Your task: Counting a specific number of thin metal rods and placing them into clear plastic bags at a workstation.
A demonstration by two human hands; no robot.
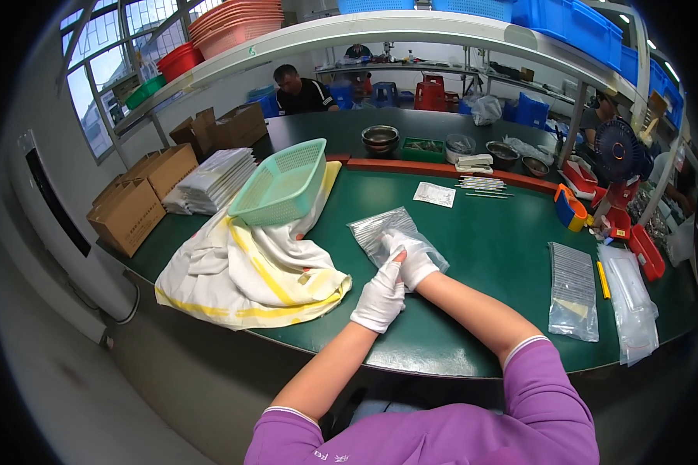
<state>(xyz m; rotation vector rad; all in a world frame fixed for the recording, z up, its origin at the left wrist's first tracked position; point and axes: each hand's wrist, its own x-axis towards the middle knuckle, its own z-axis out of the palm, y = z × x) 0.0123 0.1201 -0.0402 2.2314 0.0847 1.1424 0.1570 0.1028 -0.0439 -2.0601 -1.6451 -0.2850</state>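
As the right hand (pixel 408 260) covers the clear bag (pixel 375 229) beside the left hand (pixel 381 296), I can't tell either grip. Press evenly.

The green table (pixel 488 267) carries a cloth (pixel 244 271), a paper slip (pixel 434 194) and a bag (pixel 388 222) of, apparently, rods (pixel 368 231).

White gloves (pixel 378 301) are covering the fingers (pixel 393 239); well behind them, white trim (pixel 524 350) is edging the short sleeves (pixel 549 384) of a purple shirt (pixel 457 438).
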